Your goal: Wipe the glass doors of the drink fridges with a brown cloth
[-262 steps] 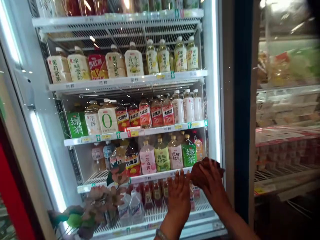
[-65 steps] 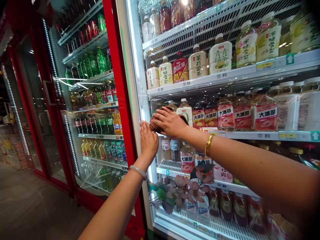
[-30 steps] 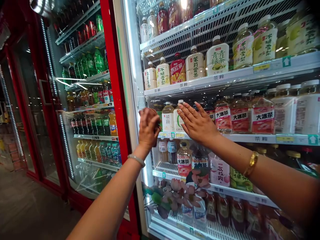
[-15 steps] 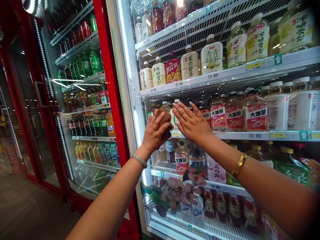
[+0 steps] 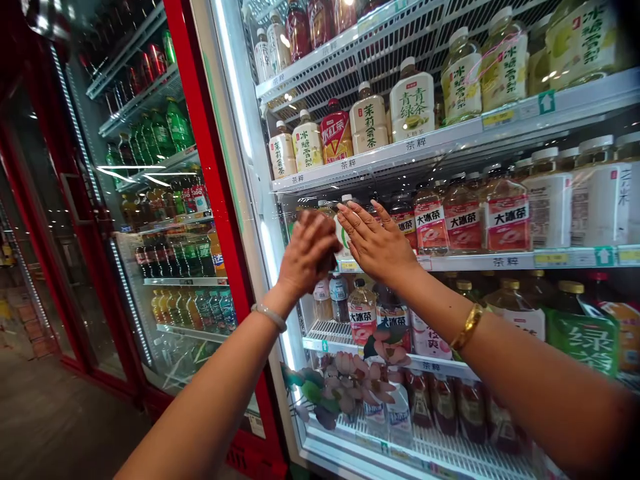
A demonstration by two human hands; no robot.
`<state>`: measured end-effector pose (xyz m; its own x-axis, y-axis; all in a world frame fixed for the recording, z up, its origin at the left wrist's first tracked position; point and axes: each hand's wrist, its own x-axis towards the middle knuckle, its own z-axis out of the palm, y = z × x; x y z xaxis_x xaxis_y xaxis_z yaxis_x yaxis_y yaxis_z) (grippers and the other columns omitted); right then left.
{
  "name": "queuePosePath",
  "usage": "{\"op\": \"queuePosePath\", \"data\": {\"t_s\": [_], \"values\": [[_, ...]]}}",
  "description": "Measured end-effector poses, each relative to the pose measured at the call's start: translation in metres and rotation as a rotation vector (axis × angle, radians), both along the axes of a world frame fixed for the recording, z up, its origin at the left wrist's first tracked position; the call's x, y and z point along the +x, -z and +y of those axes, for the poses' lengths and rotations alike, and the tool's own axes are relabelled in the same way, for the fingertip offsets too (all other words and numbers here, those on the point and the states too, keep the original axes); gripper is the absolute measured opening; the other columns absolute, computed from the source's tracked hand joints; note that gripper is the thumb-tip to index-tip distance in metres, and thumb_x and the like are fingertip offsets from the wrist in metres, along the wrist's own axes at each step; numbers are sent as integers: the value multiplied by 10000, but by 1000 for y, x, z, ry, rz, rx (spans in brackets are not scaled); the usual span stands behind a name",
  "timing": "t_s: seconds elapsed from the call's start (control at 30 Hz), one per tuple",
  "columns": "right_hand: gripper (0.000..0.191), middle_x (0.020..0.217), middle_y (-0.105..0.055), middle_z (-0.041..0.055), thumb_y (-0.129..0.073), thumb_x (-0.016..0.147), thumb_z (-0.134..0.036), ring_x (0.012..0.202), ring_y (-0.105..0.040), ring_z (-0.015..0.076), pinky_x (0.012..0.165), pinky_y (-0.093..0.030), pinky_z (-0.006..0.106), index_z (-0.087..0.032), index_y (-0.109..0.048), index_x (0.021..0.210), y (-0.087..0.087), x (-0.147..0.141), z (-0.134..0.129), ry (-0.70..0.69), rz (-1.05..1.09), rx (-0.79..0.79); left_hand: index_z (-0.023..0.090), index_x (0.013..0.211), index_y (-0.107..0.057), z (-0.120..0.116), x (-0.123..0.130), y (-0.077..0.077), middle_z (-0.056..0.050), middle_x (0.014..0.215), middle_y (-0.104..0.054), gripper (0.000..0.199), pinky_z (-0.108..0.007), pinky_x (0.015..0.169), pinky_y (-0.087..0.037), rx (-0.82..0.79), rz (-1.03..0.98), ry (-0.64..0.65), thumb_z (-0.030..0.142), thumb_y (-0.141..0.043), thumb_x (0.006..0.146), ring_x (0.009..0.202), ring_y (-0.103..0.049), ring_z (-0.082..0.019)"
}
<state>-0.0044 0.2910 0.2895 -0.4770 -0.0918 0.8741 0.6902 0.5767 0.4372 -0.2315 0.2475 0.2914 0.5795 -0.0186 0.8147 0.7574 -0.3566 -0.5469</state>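
My right hand (image 5: 377, 240) is stretched flat, its fingers extended up and left, in front of the cooler's glass door. It appears to lie against the glass and holds nothing visible. Just left of it is my left hand (image 5: 307, 257), raised to the same height with fingers bent and blurred. A dark shape beside its palm could be a reflection or the hand's shaded side. Behind the hands, a white-labelled bottle (image 5: 345, 233) is partly covered. Pink-labelled bottles (image 5: 431, 225) stand to the right on the same shelf. A pale bangle (image 5: 270, 316) circles my left wrist, a gold bracelet (image 5: 468, 327) my right.
Several shelves (image 5: 350, 162) of bottled drinks fill the cooler. Pink flower decorations (image 5: 350, 383) show low on the door. A red door frame (image 5: 220, 200) rises at the left, beside another cooler with green bottles (image 5: 179, 125). Grey floor (image 5: 60, 413) lies lower left.
Both hands shift slightly left in the picture as the view tilts a little. The left hand's fingers are more blurred; the right hand keeps its flat shape.
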Motion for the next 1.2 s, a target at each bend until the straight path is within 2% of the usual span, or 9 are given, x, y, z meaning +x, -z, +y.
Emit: {"op": "queuePosePath", "data": {"t_s": [0.13,0.37,0.43,0.6,0.77,0.87,1.03,1.1,1.2], "values": [[717,1719,-144,80,-384,1045,-255,1614,-107,228,1348,-37,554,-186,-22,1661,0,-1,-3,-25,125,-48,263,1343,-572,9,18,-19,-90,1671,-360,483,-612,1281,-274,83,-463,-37,182,-649,873,1602,-197,-326],[665,1723,-156,84,-358,1051,-271,1615,-106,227,1346,-37,540,-189,-110,1663,1,-1,-5,-4,136,-85,231,1388,-532,0,34,41,-139,1643,-403,506,-645,1255,-308,-6,63,54,284,-684,908,1595,-203,-366],[652,1722,-164,89,-370,1049,-275,1616,-101,234,1347,-30,530,-162,-158,1655,1,0,-5,18,131,-75,260,1367,-551,0,24,33,-112,1649,-399,493,-627,1259,-317,-15,69,43,222,-683,893,1597,-208,-349],[661,1721,-173,91,-383,1043,-265,1619,-80,225,1350,-3,517,-145,-156,1652,2,-1,-3,43,139,-47,280,1397,-533,6,34,13,-102,1686,-329,565,-559,1288,-299,59,-386,-41,160,-680,865,1612,-170,-303],[663,1722,-180,74,-373,1043,-274,1617,-100,213,1356,-21,498,-161,-147,1656,3,0,-3,45,144,-54,213,1484,-460,1,41,39,-166,1667,-350,644,-666,1255,-297,-9,3,23,300,-716,900,1596,-172,-400],[678,1722,-180,70,-374,1043,-291,1617,-103,215,1356,-38,511,-169,-122,1660,3,0,-3,37,141,-79,263,1455,-503,-1,17,29,-97,1660,-386,577,-631,1281,-281,-53,191,45,250,-704,914,1580,-242,-386],[623,1716,-213,68,-338,1060,-326,1613,-137,213,1351,23,509,-144,-209,1642,2,-2,-3,11,171,-83,232,1453,-495,3,7,-4,-92,1692,-307,512,-581,1323,-212,-1,-416,-24,238,-641,962,1580,-250,-360],[628,1718,-205,82,-350,1057,-332,1615,-127,218,1347,49,511,-129,-222,1637,1,-3,-3,4,231,-78,232,1460,-485,4,21,5,-117,1687,-314,539,-595,1322,-198,13,-444,-23,214,-646,946,1597,-210,-343],[641,1717,-203,103,-368,1045,-301,1617,-116,222,1350,20,518,-120,-212,1640,2,3,-4,3,315,-87,251,1469,-484,2,41,32,-120,1686,-326,595,-624,1285,-274,-23,-131,15,215,-681,909,1609,-152,-350]]}}
